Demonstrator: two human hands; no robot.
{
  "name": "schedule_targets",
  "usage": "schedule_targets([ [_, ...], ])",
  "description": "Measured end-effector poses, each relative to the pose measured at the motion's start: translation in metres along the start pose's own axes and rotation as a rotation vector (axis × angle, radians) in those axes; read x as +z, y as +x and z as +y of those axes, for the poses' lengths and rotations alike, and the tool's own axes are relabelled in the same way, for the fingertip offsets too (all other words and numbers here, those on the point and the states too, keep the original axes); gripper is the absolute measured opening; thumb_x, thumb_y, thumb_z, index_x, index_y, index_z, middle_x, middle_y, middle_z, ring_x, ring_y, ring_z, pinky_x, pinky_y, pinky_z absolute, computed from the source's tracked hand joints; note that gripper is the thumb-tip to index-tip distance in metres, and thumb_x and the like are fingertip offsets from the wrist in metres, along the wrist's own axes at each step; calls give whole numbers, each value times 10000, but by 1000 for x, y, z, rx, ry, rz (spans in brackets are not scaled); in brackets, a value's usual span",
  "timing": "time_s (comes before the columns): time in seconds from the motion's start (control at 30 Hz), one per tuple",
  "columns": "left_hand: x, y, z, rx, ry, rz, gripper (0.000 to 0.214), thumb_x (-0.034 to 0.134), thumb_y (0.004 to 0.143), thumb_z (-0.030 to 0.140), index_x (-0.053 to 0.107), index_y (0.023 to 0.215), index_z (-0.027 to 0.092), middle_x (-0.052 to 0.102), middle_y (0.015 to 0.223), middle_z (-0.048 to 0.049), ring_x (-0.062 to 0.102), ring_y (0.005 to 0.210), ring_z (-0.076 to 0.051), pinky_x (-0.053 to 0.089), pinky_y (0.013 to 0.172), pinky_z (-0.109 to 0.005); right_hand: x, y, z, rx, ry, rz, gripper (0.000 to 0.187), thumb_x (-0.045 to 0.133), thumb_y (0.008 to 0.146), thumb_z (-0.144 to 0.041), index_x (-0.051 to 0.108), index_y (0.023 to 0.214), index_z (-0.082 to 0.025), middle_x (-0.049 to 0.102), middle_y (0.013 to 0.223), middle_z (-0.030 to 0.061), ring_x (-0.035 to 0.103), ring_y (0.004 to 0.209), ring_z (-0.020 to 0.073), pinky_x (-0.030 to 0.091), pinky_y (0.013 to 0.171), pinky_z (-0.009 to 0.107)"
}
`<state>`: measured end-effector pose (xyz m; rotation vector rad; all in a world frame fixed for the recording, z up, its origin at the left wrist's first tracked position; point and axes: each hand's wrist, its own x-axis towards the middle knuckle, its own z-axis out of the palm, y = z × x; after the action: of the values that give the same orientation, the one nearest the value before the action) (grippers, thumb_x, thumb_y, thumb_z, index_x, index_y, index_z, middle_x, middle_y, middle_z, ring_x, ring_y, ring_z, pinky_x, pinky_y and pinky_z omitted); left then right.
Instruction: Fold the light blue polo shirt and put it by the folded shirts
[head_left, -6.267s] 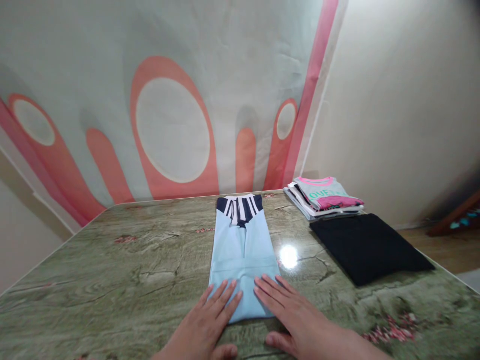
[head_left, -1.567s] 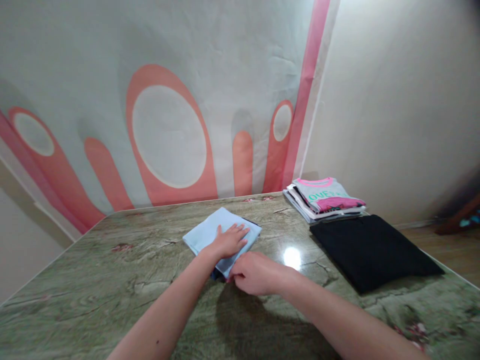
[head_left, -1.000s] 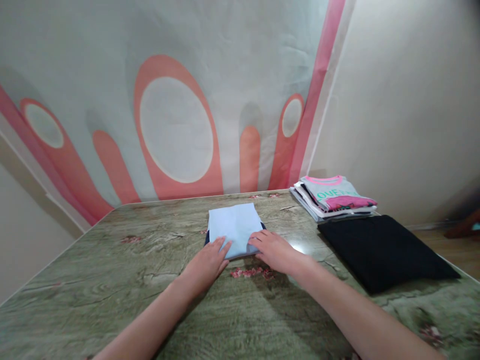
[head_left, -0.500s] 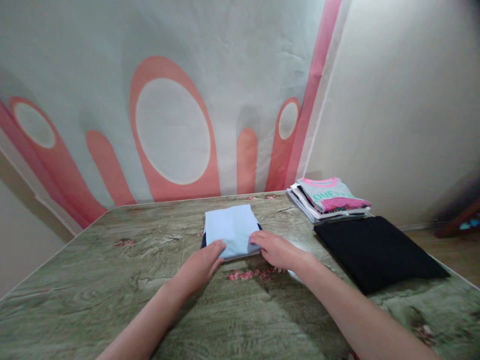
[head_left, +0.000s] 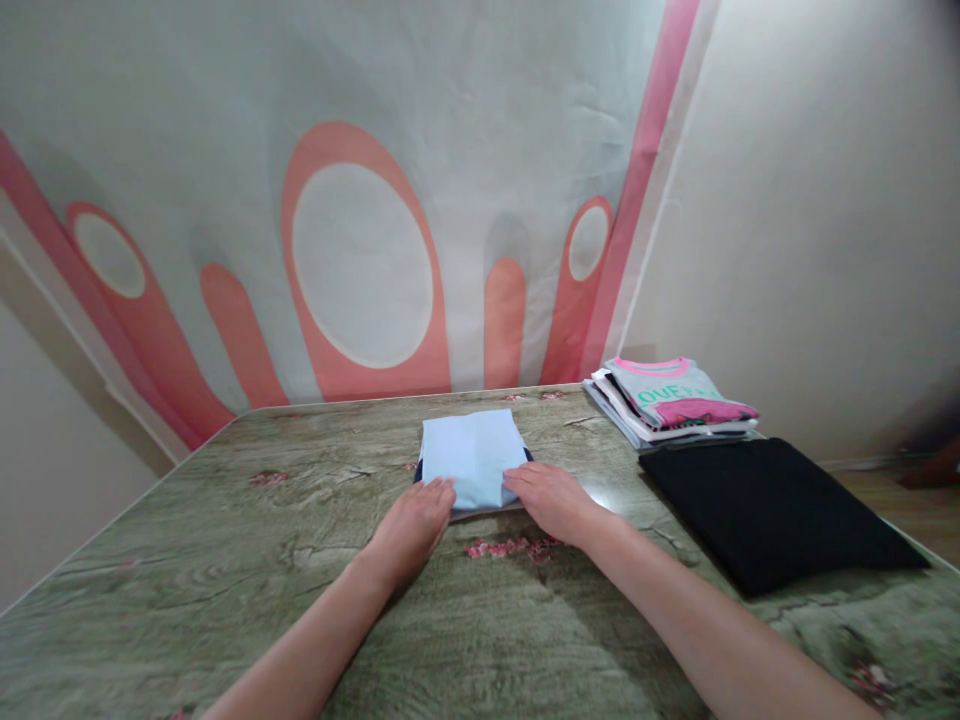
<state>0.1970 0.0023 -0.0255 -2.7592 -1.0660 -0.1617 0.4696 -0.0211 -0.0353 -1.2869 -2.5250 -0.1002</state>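
Observation:
A light blue folded garment (head_left: 474,445) lies flat on the table in the middle of the view, with dark navy cloth peeking out at its left and right sides. My left hand (head_left: 417,520) rests palm down at its near left corner, fingers stretched over the cloth. On the near right edge lies my right hand (head_left: 553,500), its fingers also extended flat on the fabric. The undersides of both hands are hidden.
A folded black cloth (head_left: 772,510) lies to the right. Behind it, a stack of folded shirts (head_left: 667,405) has a grey and pink one on top. The wood-patterned table (head_left: 187,560) meets a printed wall covering (head_left: 465,150) at the back.
The view has shifted slightly, so the scene sits further right. My left hand has turned flatter, its thumb no longer showing apart; my right hand stays on the garment's near right edge.

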Motion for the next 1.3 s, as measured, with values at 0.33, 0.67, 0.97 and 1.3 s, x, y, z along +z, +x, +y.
schedule_targets([
  [0.33,-12,-12,-6,-2,-108,-87,332,463,916,225,524,1231,137,535,1389,-164,525,1272,-259,426,1073,-397,-19,-3,-15,89,6,-24,382,631,861,-314,596,1216,-177,587,1308,105,504,1203,277,414,987,433],
  [0.67,-2,-8,-9,-36,-116,-95,469,448,799,33,516,1252,136,502,1414,-173,485,1309,-257,408,1089,-401,-8,9,-30,93,-17,-79,406,508,875,-165,543,1278,-135,551,1333,135,491,1211,266,423,998,416],
  [0.97,0,-1,-12,-92,-131,106,228,393,903,135,566,1046,171,681,1036,-105,641,1004,-229,498,921,-377,-2,20,-38,217,-8,-59,412,534,816,-186,556,1225,-135,572,1282,137,486,1181,280,405,984,421],
  [1.3,-20,-4,-13,-96,-155,423,224,420,950,275,604,1050,195,703,978,-89,658,920,-213,481,883,-341,-8,21,-31,301,25,103,245,526,840,-122,612,1058,-194,673,1025,76,558,1024,243,378,930,375],
])
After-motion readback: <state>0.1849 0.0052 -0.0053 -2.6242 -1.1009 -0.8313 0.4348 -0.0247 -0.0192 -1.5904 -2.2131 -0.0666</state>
